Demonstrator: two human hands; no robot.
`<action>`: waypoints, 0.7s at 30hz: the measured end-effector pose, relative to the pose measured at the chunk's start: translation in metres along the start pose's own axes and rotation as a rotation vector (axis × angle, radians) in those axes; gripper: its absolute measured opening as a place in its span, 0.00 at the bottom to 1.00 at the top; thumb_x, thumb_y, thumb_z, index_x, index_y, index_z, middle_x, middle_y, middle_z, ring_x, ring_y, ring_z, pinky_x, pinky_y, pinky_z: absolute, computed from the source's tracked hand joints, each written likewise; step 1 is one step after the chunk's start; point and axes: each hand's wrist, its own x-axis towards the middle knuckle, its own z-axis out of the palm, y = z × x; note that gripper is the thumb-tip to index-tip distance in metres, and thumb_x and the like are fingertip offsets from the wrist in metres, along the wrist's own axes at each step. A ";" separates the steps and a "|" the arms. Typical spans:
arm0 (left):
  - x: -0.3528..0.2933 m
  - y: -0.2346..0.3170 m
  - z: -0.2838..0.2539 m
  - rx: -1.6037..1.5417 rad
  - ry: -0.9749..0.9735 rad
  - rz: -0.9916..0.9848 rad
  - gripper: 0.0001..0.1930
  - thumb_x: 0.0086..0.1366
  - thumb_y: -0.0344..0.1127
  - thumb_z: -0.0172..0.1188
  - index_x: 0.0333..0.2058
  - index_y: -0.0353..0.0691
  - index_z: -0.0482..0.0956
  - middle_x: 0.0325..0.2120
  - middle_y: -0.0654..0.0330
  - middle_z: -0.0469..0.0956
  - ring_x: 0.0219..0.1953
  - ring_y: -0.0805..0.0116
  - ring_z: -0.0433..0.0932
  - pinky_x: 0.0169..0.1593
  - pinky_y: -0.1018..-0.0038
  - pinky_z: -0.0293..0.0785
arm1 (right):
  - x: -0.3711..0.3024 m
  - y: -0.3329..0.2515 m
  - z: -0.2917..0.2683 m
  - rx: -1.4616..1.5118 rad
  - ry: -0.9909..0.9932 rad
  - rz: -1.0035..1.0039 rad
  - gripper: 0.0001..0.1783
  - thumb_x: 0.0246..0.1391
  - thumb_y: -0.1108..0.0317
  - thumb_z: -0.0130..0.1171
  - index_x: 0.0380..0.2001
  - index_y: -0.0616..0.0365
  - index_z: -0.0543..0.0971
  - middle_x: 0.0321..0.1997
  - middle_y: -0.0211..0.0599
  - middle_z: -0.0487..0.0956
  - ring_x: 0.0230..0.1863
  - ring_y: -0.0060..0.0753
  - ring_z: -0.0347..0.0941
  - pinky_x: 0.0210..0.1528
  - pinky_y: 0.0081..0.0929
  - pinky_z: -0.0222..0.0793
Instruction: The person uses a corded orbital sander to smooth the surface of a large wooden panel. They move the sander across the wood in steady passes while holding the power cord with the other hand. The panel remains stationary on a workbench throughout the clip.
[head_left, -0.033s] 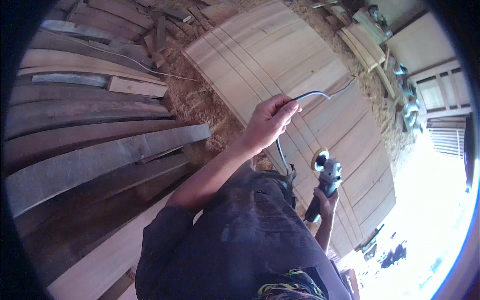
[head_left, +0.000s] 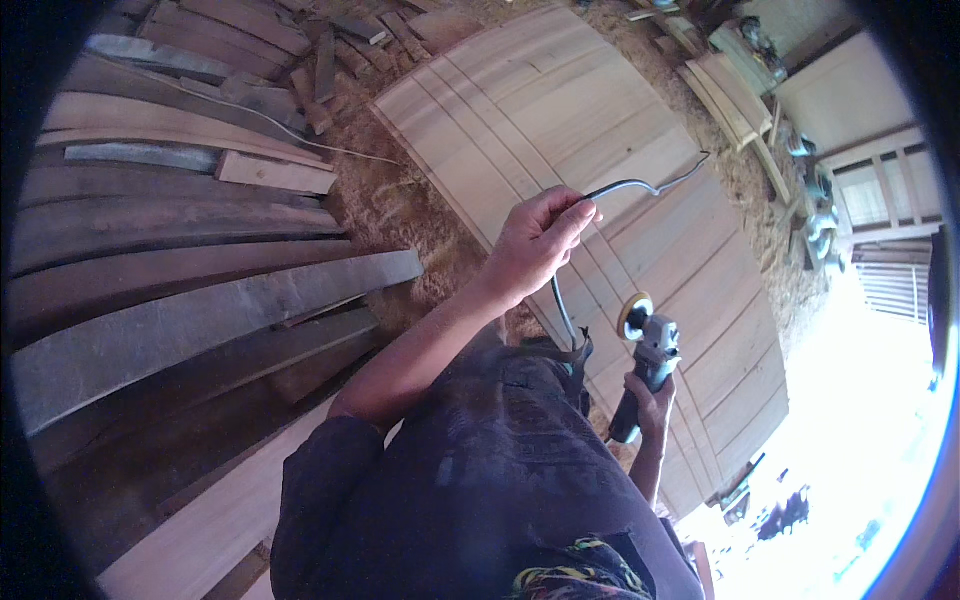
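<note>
Left fingers (head_left: 575,216) pinched on a dark cable (head_left: 620,184), right fingers (head_left: 638,384) wrapped around an angle grinder (head_left: 656,345)

The thumb and forefinger of the left hand are closed together on the cable. From them one stretch bends away to the right and ends in a thin tip; the other drops below them toward the dark shirt (head_left: 480,470), where its course is hidden.

The grinder sits in the right hand's clasp, its black body showing below the fingers, its grey head above them. The yellow-rimmed disc (head_left: 635,315) is just above and left of the head, well below the left fingers.

Beneath both sets of fingers lies a large wooden panel (head_left: 545,95) of joined boards, with sawdust (head_left: 400,215) to the left of it. Farther left of the left fingers, long boards (head_left: 190,225) lie side by side. Beyond the right fingers, to the right, bright light washes out the ground.
</note>
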 end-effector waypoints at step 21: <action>-0.013 0.061 0.070 0.055 0.124 -0.032 0.16 0.83 0.47 0.62 0.45 0.39 0.84 0.22 0.78 0.62 0.22 0.87 0.58 0.25 0.82 0.56 | -0.078 -0.053 -0.054 -0.084 -0.068 0.131 0.31 0.48 0.64 0.81 0.55 0.63 0.82 0.43 0.36 0.85 0.41 0.32 0.81 0.49 0.36 0.79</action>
